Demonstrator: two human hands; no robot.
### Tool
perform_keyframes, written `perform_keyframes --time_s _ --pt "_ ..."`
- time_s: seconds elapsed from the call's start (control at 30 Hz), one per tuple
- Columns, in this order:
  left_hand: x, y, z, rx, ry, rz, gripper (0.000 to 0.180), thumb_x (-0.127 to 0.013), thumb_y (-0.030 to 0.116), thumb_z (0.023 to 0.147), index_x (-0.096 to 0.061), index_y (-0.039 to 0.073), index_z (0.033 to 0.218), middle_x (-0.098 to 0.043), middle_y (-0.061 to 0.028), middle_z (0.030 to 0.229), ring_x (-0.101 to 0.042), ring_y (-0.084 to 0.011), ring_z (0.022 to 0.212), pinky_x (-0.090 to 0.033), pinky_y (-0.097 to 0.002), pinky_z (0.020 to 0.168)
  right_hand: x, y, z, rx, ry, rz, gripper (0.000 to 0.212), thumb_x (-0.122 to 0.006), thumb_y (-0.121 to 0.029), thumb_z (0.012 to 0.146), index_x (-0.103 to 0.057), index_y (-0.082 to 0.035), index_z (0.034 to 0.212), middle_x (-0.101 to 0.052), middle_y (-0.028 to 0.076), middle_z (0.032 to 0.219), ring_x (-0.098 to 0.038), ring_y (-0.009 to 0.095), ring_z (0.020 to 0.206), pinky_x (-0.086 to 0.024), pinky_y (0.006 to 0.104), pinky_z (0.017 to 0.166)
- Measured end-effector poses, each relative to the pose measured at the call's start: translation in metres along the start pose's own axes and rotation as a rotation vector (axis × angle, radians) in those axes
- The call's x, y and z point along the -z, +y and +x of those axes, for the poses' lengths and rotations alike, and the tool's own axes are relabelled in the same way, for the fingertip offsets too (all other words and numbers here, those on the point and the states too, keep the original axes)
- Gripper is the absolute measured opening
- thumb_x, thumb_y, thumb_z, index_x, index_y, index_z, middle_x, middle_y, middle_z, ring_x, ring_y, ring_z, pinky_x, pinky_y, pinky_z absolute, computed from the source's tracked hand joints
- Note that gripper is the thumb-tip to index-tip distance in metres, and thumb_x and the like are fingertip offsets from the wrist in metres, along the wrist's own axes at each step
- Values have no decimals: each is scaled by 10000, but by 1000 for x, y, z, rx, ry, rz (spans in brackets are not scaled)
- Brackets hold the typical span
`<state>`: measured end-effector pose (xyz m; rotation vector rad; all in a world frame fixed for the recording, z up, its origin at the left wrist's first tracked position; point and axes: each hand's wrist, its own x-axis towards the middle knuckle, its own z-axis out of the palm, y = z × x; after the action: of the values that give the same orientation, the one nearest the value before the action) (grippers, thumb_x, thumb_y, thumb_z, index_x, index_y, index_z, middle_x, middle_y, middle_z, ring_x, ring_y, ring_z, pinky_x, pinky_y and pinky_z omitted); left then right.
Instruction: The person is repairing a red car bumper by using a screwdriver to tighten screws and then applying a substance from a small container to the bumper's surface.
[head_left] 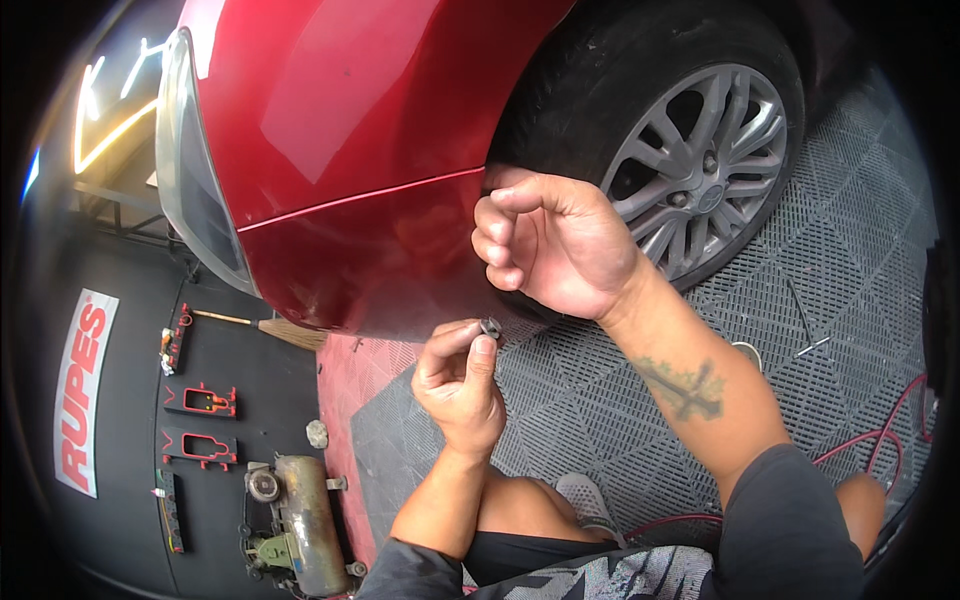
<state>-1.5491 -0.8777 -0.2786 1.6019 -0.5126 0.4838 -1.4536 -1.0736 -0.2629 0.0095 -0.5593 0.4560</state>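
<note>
Between the thumb and fingers of my left hand is a small dark fastener, pinched below the red bumper. Its exact kind is too small to tell. My right hand is raised higher, palm showing, with fingers loosely curled and nothing in the palm. It is nearest to the front edge of the wheel arch, where the seam between fender and bumper ends. Whether its fingertips touch the car I cannot tell. Just behind that hand stands the tire with its silver alloy wheel.
A thin metal tool lies on the grey grated floor, with a red hose beyond my right arm. On the left are an air compressor, a broom and wall-mounted tool holders. The headlight is at the car's front corner.
</note>
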Motion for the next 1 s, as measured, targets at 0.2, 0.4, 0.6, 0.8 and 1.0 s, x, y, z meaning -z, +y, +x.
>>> perform_keyframes --time_s 0.2,0.4,0.6,0.8,1.0 --pt "6 6 -6 10 32 19 136 -714 -8 1021 -693 -11 1155 -715 -136 1100 -715 -214 989 -600 -368 900 9 3 -3 -6 -246 217 344 -500 -332 1084 -648 -49 955 -692 94 946 -660 235 834 -543 360 655" --pt "13 9 -7 -47 29 72 139 -711 -27 1013 -696 -4 1149 -718 -137 1085 -710 -210 975 -601 -370 889 -4 13 -2 62 -125 286 356 -573 -344 1045 -696 -50 885 -722 63 856 -660 195 770 -513 323 629" --pt "14 21 -12 -68 8 100 160 -717 -59 994 -699 0 1142 -721 -140 1086 -707 -207 963 -600 -369 884 -10 7 0 63 -98 209 359 -572 -350 1074 -731 -44 976 -789 97 1000 -691 179 771 -527 322 642" --pt "17 26 -14 -57 37 83 166 -727 -60 988 -698 -3 1141 -719 -140 1083 -704 -205 951 -600 -365 878 -30 24 -3 135 47 237 393 -514 -312 1134 -737 -31 974 -789 90 1087 -628 135 745 -513 306 634" --pt "15 33 -18 -61 17 97 181 -735 -61 981 -698 -5 1149 -718 -138 1082 -704 -190 958 -602 -349 874 -11 16 14 88 110 171 480 -511 -381 1163 -628 -139 766 -598 -30 700 -547 100 620 -460 267 571"
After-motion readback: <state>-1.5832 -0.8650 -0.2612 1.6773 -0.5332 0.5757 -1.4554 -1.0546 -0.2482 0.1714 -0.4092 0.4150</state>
